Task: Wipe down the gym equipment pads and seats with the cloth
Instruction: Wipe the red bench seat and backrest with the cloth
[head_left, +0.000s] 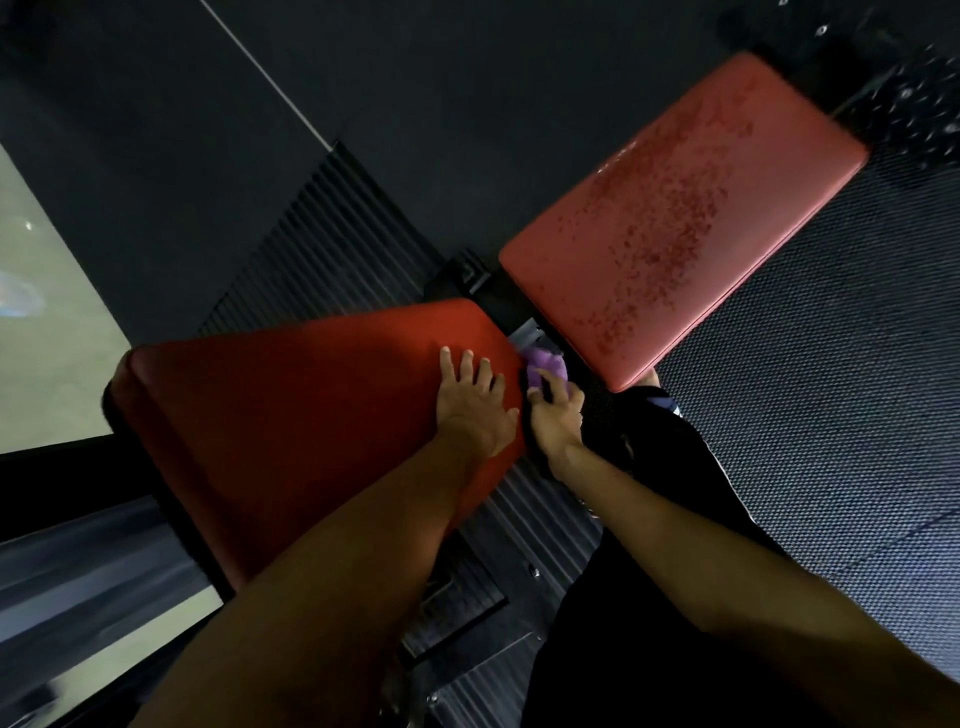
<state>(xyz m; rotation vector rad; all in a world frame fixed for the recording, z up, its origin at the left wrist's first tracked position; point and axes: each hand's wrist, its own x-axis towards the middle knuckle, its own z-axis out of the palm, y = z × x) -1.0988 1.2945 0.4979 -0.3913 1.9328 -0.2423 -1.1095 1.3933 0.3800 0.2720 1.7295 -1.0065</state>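
Head view: a person bends over a gym bench, both bare forearms reaching down toward the dark red seat pad (311, 415) that fills the middle of the frame.
Left hand: the left hand (475, 402) lies palm-down on the seat pad's upper face, close to its narrow end. The four fingers are straight and slightly spread, and the thumb points out toward the pad's edge.
Right hand: the right hand (556, 415) sits just off the seat pad's narrow end, beside the left hand, its fingers curled round a bunched purple cloth (543, 361).
Cloth: the purple cloth sits at the seat pad's end corner, in the gap between it and the next pad. The fingers hide part of it, and whether it touches the metal below is hard to tell.
Second pad: a paler red back pad (675, 223) stretches away beyond the seat pad's narrow end, apart from it, its surface flecked with darker worn patches.
Bracket: a grey metal bracket (527, 330) shows in the gap just past the seat pad's end.
Ribbed plate: a black ribbed plate (322, 244) runs beneath and behind the seat pad.
Floor: a dark textured mat (831, 338) lies across the gap from the seat pad, alongside the back pad.
Clothing: dark trousers (665, 457) appear near the seat pad's narrow end, just beside the right wrist.
Edge of frame: a pale panel (47, 312) lies well apart from the seat pad's wide end.
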